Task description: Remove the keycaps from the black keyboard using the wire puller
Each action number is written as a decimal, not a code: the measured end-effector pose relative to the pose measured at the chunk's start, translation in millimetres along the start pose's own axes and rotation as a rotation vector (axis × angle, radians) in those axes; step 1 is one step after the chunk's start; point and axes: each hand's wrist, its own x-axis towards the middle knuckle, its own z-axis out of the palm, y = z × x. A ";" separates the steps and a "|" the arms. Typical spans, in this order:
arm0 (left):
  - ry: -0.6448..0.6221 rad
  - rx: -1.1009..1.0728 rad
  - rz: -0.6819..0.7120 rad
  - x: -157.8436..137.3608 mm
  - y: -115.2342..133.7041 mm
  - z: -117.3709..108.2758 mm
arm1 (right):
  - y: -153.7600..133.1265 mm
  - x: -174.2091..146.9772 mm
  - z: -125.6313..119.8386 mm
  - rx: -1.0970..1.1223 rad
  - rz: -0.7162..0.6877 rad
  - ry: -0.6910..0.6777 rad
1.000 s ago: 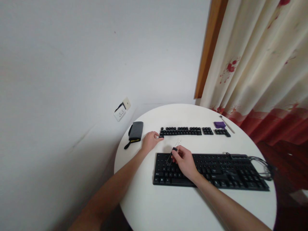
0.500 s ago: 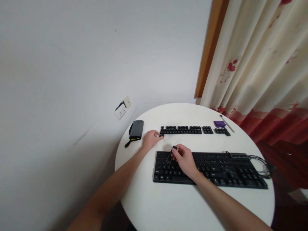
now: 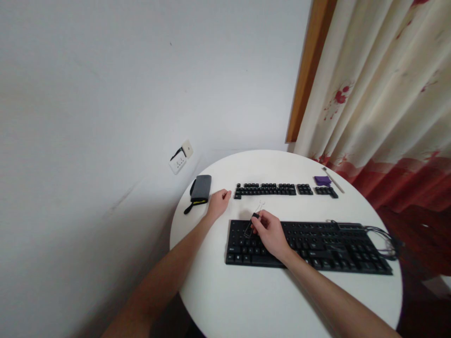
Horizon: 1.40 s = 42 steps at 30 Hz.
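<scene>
My right hand (image 3: 271,232) grips a keycap puller (image 3: 248,230) with a dark handle and thin wire loops, over the left part of a black keyboard (image 3: 327,251). At that end of the keyboard some upper key places show bare stems. Removed black keycaps (image 3: 264,191) lie in neat rows farther back on the table, and a single keycap (image 3: 237,197) begins a new row at the left. Just left of these rows is my left hand (image 3: 219,203), its fingers curled together, apart from the keycaps, with nothing visible in them.
A grey pouch (image 3: 201,188) with a black strap lies at the left of the round white table (image 3: 207,291). A purple cloth (image 3: 322,180) and a thin brush (image 3: 334,180) are at the back right. The coiled cable (image 3: 385,244) sits by the keyboard's right end. A wall stands behind.
My left hand has let go of the leftmost keycap and drawn back a little to the left, its fingers closing. My right hand stays in place with the keycap puller.
</scene>
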 end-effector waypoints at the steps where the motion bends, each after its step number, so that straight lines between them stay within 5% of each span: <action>1: 0.003 -0.003 -0.002 0.6 -0.7 0.0 | 0.0 0.0 0.0 0.000 0.000 0.001; 42: 0.003 -0.088 -0.026 3.5 -0.9 -1.8 | -0.2 0.2 -1.2 0.007 -0.008 -0.013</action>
